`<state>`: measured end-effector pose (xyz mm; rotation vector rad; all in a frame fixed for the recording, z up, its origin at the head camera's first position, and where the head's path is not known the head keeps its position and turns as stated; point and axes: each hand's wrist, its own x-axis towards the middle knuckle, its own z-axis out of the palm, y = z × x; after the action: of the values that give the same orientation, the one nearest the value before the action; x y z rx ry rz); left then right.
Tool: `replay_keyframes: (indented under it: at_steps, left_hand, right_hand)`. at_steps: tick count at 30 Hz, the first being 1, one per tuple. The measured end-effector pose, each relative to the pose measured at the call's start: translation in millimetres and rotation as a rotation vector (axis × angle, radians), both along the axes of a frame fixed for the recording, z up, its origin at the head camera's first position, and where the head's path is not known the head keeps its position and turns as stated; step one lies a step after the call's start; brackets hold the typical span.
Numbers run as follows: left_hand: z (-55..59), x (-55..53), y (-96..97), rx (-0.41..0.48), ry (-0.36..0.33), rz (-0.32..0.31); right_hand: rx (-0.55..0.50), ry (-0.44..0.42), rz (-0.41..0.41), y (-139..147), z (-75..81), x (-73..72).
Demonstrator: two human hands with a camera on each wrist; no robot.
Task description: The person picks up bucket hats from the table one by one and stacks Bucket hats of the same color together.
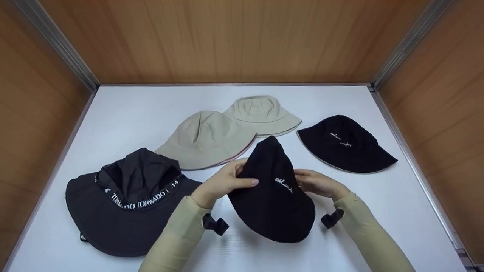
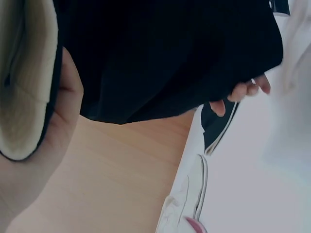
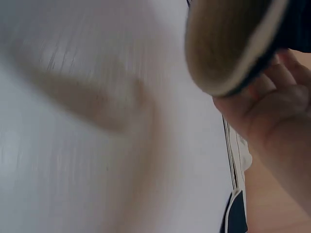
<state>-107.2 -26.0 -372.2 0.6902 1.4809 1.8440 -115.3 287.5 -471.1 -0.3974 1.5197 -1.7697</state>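
In the head view, the left hand [image 1: 224, 183] grips the black hat [image 1: 269, 204] by its left edge, thumb laid along the dark cloth, fingers behind. The right hand [image 1: 319, 184] is at the opposite edge; its fingertips are hidden, so whether it pinches cannot be told. The crown points away from the person, the brim towards them, the long axis leaning slightly right at the brim end. White stitched script sits right of the left thumb. Beyond the grip lie a beige hat [image 1: 208, 138] with red edging and a paler hat [image 1: 261, 113]; beyond and right, a second black hat [image 1: 342, 149]; left, a wide-brimmed hat [image 1: 117, 230] with a crumpled crown and lettered band.

The left wrist view adds cream lining beside the left hand, and right fingertips at the hat's edge.

The right wrist view shows a blurred tan underside before the right hand's fingers.
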Motion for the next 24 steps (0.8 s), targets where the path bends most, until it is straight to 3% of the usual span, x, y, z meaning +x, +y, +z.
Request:
replay_keyframes:
  at_steps: [5, 9, 12, 15, 18, 24]
  left_hand:
    - [-7.6, -4.7, -9.2, -0.106, -0.006, 0.045]
    - [-17.8, -11.9, -14.9, -0.261, 0.076, 0.093]
    - [-30.6, -17.0, -15.6, -0.383, 0.167, 0.103]
    - [-45.0, -20.2, -13.8, -0.448, 0.206, 0.087]
    - [-57.2, -22.2, -11.2, -0.465, 0.174, 0.082]
    - [-70.7, -25.0, -0.6, -0.530, 0.139, 0.141]
  right_hand:
    - [0.005, 0.021, -0.039, 18.1, 2.9, 2.8]
    - [0.039, 0.060, -0.086, 31.8, 6.9, 4.1]
    - [0.135, 0.076, -0.157, 39.5, 10.8, 6.6]
    - [0.243, 0.093, -0.192, 44.6, 13.5, 9.4]
    - [0.328, 0.119, -0.197, 47.4, 15.1, 11.2]
    - [0.449, 0.188, -0.225, 52.4, 15.5, 11.1]
